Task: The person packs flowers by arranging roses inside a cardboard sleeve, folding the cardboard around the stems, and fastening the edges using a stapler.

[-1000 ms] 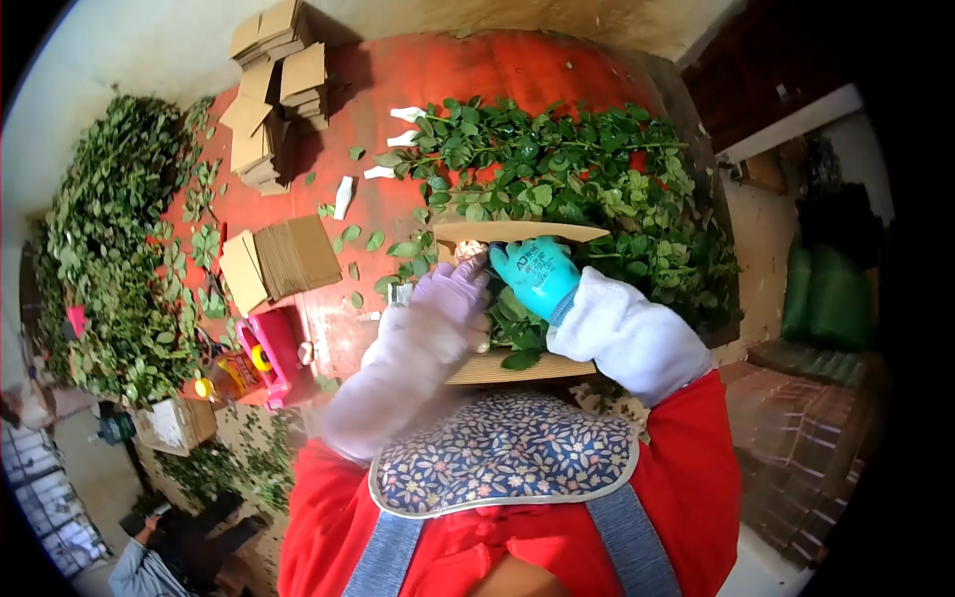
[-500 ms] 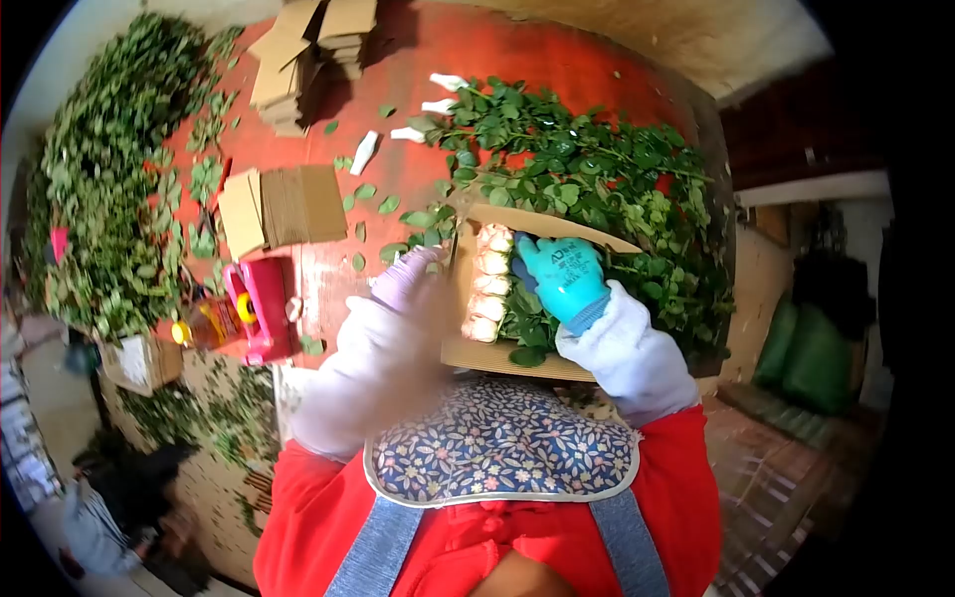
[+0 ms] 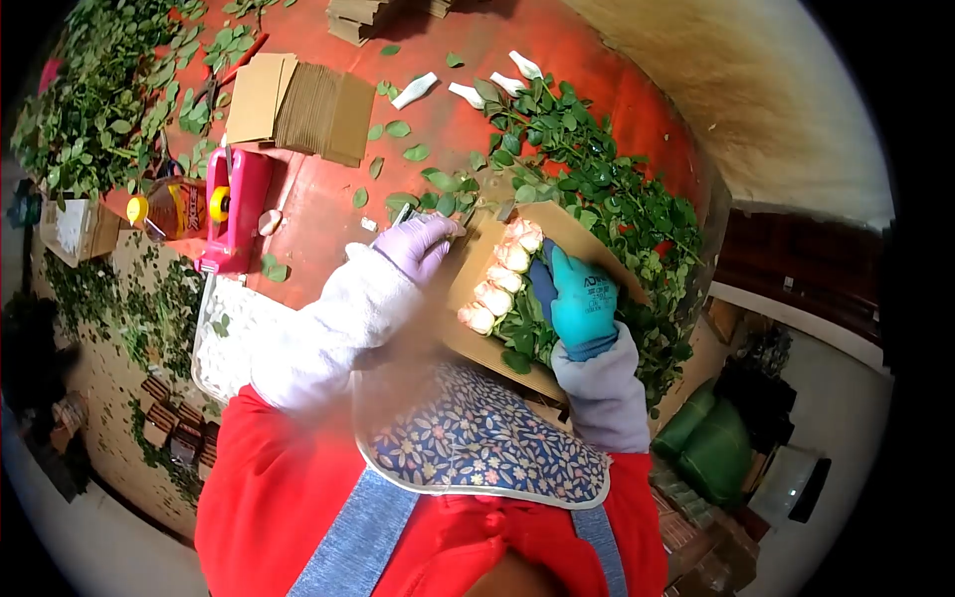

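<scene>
A row of pale pink roses [image 3: 494, 297] lies with its leafy stems on a sheet of corrugated cardboard [image 3: 476, 261], near the front edge of the red table. My right hand [image 3: 582, 298], in a teal glove with a dark blue palm, grips the rose bunch just behind the blooms. In a thin lilac glove, my left hand [image 3: 423, 247] is at the cardboard's left edge with its fingers curled together. A small metallic piece shows beside its knuckles; what the fingers hold is hidden.
Leafy stems [image 3: 637, 214] lie behind the cardboard. White sleeves [image 3: 415, 91] and loose leaves are scattered on the table [image 3: 318, 214]. A stack of cardboard pieces [image 3: 323, 109], a pink tape dispenser [image 3: 244, 204] and a yellow-capped bottle [image 3: 174, 209] stand at left, near a leaf pile [image 3: 99, 109].
The view has turned, so the cardboard and roses now appear slanted. My left hand, blurred before, is now clearer by the cardboard's left edge. My right hand stays on the roses.
</scene>
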`<state>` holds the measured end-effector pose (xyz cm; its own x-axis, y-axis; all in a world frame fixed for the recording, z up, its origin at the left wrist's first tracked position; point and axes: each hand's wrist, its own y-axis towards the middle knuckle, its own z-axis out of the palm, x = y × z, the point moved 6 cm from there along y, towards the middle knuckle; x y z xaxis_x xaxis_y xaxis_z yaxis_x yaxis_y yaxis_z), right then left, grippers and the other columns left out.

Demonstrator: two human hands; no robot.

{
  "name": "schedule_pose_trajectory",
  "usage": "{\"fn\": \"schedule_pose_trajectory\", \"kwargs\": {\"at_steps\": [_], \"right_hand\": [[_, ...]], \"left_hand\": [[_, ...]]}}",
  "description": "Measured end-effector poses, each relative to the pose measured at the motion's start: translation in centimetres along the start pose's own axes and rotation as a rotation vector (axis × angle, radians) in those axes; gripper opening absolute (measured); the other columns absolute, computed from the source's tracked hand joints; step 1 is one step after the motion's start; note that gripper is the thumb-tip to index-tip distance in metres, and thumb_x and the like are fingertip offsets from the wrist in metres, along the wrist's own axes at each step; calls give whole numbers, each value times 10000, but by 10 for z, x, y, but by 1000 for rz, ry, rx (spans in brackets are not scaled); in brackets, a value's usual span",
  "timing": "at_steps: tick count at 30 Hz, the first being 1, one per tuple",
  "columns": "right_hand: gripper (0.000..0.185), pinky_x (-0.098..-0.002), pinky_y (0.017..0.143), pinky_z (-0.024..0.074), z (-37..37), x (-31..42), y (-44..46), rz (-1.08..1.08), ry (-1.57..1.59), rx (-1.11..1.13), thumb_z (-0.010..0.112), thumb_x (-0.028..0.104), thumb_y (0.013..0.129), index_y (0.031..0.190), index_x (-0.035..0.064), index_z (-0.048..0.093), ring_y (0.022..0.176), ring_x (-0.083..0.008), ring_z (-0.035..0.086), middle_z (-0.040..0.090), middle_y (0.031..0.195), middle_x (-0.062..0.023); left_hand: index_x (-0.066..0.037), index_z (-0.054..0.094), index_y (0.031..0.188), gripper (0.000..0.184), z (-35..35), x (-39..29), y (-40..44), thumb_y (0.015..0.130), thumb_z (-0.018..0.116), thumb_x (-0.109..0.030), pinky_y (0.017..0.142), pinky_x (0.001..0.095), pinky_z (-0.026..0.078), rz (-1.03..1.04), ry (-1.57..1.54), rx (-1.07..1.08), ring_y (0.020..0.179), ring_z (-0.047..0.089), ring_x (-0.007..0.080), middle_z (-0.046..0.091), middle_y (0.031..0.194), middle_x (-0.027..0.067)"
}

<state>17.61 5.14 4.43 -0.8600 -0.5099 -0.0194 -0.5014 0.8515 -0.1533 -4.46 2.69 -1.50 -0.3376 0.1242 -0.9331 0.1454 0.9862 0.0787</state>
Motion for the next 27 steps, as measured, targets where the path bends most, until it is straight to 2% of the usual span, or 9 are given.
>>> {"fn": "schedule_pose_trajectory", "kwargs": {"at_steps": [2, 7, 11, 12, 14, 15, 22, 24, 27], "right_hand": [[308, -408, 547, 481, -12, 0, -5, -18, 151, -202, 630, 274, 873, 1118, 86, 618, 626, -296, 610, 636, 744, -118], [305, -404, 522, 458, -53, 12, -18, -53, -1, -241, 654, 280, 852, 1079, 76, 650, 579, -287, 582, 612, 701, -87], [358, -405, 539, 453, -51, 23, -24, -108, 61, 4, 676, 248, 811, 1123, 82, 624, 646, -280, 594, 594, 726, -84], [469, -404, 581, 467, -38, 22, -28, -137, 28, 90, 705, 217, 742, 1179, 89, 590, 707, -267, 609, 598, 763, -79], [254, -411, 532, 433, -12, 22, -31, -162, 41, -1, 668, 206, 826, 1056, 98, 660, 602, -283, 579, 577, 668, -79], [181, -411, 537, 441, -2, 23, -29, -163, 13, 21, 645, 195, 821, 979, 107, 649, 610, -275, 586, 575, 665, -69], [91, -402, 527, 456, 7, 28, -25, -192, -32, 70, 612, 177, 799, 867, 121, 590, 596, -263, 589, 553, 644, -59], [89, -400, 520, 456, 4, 28, -24, -201, -15, 42, 608, 177, 800, 871, 127, 589, 591, -261, 587, 553, 651, -56], [77, -399, 519, 455, 7, 30, -20, -242, 4, 33, 594, 181, 823, 874, 124, 583, 583, -259, 584, 551, 645, -52]], "left_hand": [[-45, 628, 1076, 260, -5, -4, 0, 832, 570, 27, 787, 340, 509, 30, -10, -14, 884, 632, 291, 643, 982, 135], [-84, 657, 1033, 219, -6, -12, 1, 815, 644, -67, 707, 346, 514, 97, 69, 45, 814, 637, 278, 643, 895, 104], [-139, 653, 1060, 259, 8, -32, 16, 818, 668, -231, 604, 386, 487, 273, 216, 196, 709, 604, 288, 597, 763, 75], [-160, 643, 1090, 284, 16, -34, 20, 814, 672, -224, 595, 394, 482, 311, 289, 237, 699, 599, 293, 586, 774, 77], [-186, 630, 1128, 308, 24, -47, 30, 826, 659, -236, 594, 398, 479, 374, 333, 315, 701, 600, 300, 588, 817, 70], [-167, 632, 1105, 273, 30, -51, 36, 848, 564, -232, 739, 416, 514, 233, 449, 518, 903, 634, 292, 621, 1007, 82], [-176, 632, 1162, 354, 70, -34, 46, 809, 606, -156, 693, 392, 520, 525, 394, 559, 857, 648, 270, 617, 1078, 40], [-156, 642, 1140, 342, 80, -18, 52, 800, 606, -147, 711, 374, 524, 263, 351, 708, 893, 648, 254, 616, 1124, 36], [-146, 642, 1138, 343, 77, -22, 55, 796, 624, -170, 733, 365, 522, 243, 387, 757, 899, 644, 259, 621, 1111, 34]]}}
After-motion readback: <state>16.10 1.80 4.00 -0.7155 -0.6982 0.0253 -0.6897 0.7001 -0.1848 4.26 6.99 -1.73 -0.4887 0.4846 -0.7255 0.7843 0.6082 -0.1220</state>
